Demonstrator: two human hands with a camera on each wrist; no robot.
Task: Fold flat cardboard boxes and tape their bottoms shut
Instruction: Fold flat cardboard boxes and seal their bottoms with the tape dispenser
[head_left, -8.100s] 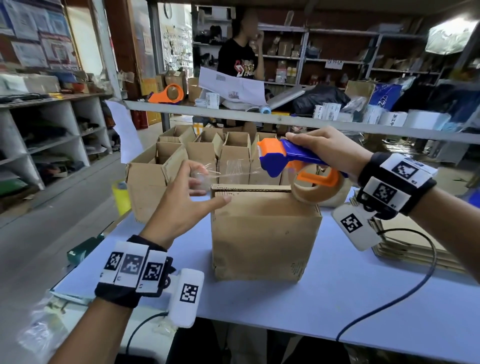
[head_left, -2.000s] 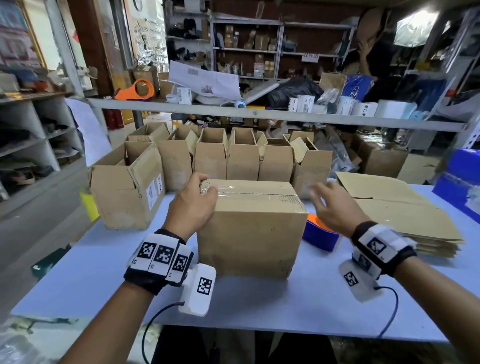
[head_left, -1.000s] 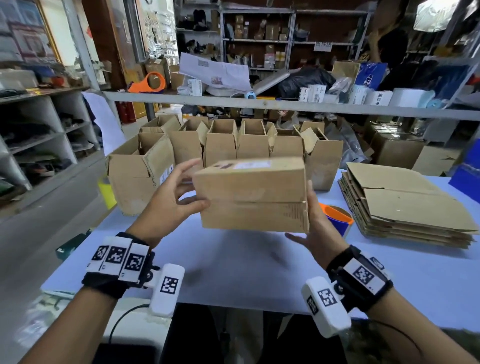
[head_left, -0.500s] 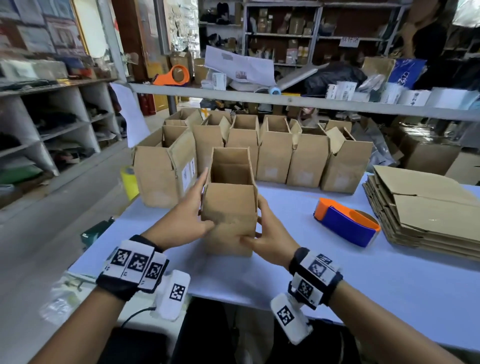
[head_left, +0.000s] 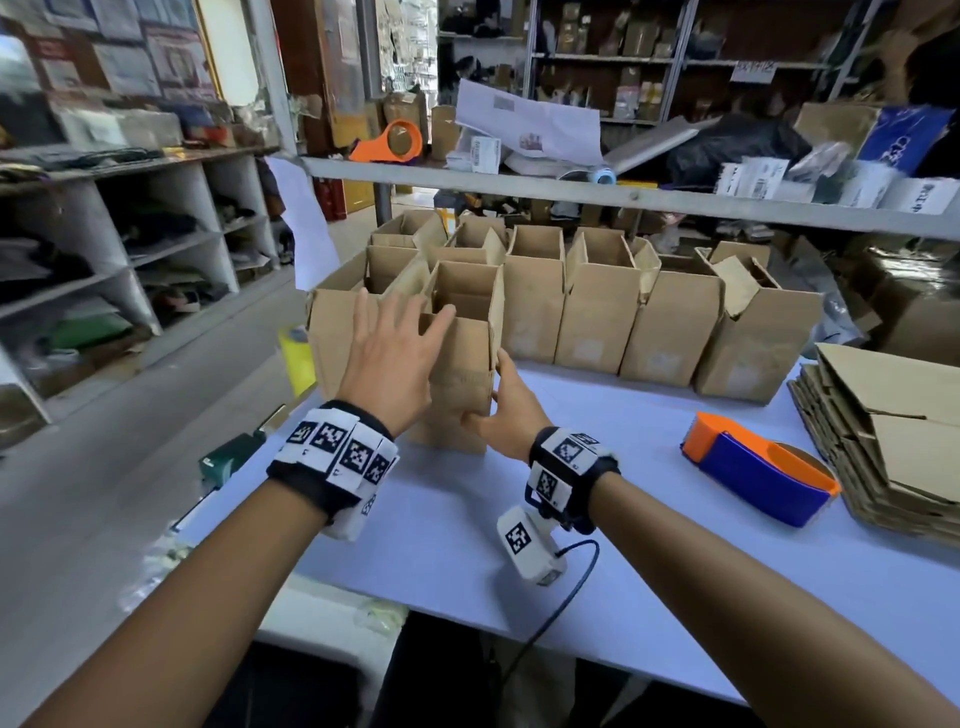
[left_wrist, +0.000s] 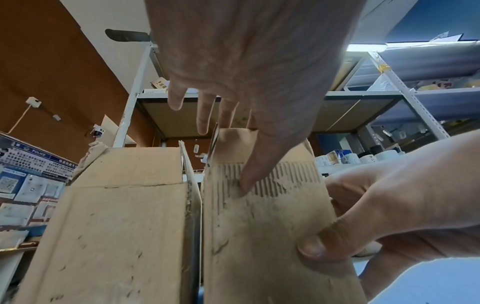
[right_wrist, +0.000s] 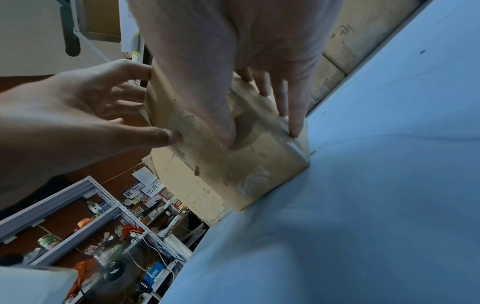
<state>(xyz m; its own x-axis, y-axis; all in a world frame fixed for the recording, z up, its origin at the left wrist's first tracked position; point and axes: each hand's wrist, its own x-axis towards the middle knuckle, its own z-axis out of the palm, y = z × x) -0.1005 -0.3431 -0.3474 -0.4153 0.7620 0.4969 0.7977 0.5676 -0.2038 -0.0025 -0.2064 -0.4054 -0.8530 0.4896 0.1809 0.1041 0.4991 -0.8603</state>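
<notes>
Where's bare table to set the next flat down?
Bare table: the near strip between the right hand and tape dispenser. Crowded: far edge with the row of open boxes; right edge holds the stack of flats.

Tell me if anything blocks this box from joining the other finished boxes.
Nothing visible does. The box, held upright between the left hand and right hand, already stands beside the big box in front of the row.

Box (head_left: 462, 358) flipped upright, pushed beside row; dispenser (head_left: 758, 480) set down.
</notes>
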